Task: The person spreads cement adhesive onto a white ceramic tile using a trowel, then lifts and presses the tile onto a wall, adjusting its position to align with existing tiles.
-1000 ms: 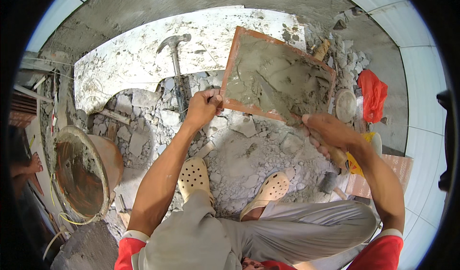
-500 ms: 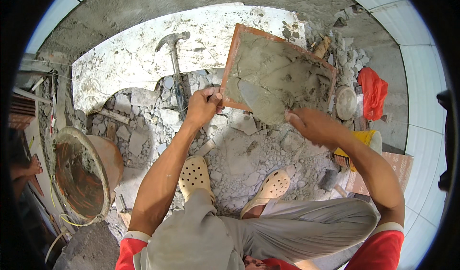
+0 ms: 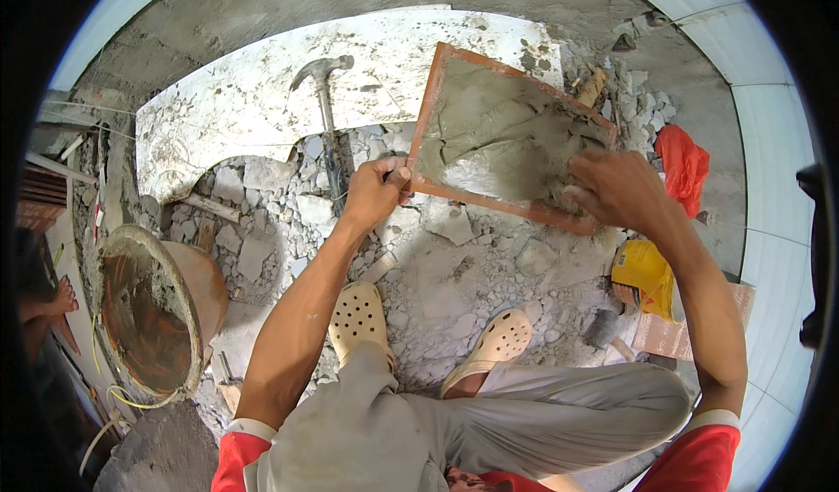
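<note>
A square reddish-brown tile is tilted in front of me, its upper face spread with wet grey mortar. My left hand pinches the tile's left edge near its lower corner, thumb on top. Over the tile's right part, my right hand is closed around a trowel's handle. The hand hides that handle, and the blade cannot be told clearly from the mortar. A smooth, shiny patch shows in the mortar, and the tile's near edge is bare. Just left of my left hand lies a claw hammer.
Behind the tile lies a stained white board over broken rubble. A mortar-smeared bucket lies tipped at left. To the right are a yellow container, a red plastic bag and a mallet. A bystander's hand shows far left.
My right hand has moved right and upward across the tile. The mortar-laden trowel blade no longer hangs over the near edge, which is now exposed. My left hand keeps its hold.
</note>
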Tool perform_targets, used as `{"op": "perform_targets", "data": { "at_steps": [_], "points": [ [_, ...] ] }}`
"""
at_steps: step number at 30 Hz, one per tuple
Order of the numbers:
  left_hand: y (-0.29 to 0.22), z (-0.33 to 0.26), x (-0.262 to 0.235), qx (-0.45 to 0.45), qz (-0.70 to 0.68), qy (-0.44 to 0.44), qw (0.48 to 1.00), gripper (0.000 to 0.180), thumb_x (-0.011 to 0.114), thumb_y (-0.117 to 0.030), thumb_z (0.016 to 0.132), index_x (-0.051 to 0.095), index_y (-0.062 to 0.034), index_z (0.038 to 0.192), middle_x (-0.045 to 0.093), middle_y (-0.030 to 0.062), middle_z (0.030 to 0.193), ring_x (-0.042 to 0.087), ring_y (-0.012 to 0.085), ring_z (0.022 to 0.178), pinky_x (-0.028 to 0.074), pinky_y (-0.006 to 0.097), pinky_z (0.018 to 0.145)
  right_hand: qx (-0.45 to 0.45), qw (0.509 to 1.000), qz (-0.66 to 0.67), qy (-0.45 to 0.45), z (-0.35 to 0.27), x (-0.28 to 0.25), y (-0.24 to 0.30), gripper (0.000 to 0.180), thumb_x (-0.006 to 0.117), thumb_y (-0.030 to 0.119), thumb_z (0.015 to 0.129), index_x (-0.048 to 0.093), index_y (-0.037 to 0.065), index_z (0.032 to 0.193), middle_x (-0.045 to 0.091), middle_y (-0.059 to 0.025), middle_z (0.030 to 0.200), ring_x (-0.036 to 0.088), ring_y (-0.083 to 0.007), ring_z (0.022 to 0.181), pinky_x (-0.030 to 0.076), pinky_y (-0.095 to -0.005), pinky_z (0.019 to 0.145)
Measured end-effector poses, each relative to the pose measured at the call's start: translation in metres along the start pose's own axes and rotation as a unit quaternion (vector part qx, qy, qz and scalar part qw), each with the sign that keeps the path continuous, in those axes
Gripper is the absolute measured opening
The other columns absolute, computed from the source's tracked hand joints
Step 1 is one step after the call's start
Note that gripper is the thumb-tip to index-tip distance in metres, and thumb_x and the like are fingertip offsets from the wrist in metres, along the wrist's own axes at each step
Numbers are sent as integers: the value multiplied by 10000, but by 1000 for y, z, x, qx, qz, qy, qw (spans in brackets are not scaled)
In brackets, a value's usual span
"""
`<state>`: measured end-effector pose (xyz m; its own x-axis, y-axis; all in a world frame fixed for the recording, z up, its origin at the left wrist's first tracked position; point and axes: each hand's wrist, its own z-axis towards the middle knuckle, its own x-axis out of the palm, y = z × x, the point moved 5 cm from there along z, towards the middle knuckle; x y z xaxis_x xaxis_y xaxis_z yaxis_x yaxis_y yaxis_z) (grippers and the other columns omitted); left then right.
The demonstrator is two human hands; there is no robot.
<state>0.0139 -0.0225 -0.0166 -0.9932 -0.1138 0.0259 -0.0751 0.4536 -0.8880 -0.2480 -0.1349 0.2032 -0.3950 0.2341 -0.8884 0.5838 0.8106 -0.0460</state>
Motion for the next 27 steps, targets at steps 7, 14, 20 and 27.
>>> {"op": "perform_targets", "data": {
  "at_steps": [7,14,20,27],
  "points": [
    [1,1,-1,-8,-1,0,1000,216,595,-147,1050,723,27,1069,692,45,807,592,95,663,519,271,634,-60,991,-73,-90,34,3,-28,212,731,231,865,630,87,982,649,-79,1021,647,-311,1052,521,-454,888],
    [0,0,0,-2,17,0,1000,234,587,-153,1056,725,28,1111,693,43,816,599,95,678,525,275,636,-56,993,-46,-95,58,23,-28,211,700,251,901,604,68,939,644,-115,951,651,-359,959,520,-484,819],
    [4,2,0,-22,3,-3,1000,228,590,-143,1052,728,31,1103,701,44,849,613,93,707,525,264,640,5,1000,9,-10,41,10,-13,257,672,300,918,634,45,913,678,-172,851,666,-406,850,515,-534,771],
    [4,3,0,-7,26,-1,1000,224,586,-137,1053,730,27,1103,699,47,840,617,91,710,521,259,633,90,996,-10,-8,16,-34,-3,277,651,310,934,672,34,954,720,-191,895,705,-405,872,555,-515,788]
  ]
}}
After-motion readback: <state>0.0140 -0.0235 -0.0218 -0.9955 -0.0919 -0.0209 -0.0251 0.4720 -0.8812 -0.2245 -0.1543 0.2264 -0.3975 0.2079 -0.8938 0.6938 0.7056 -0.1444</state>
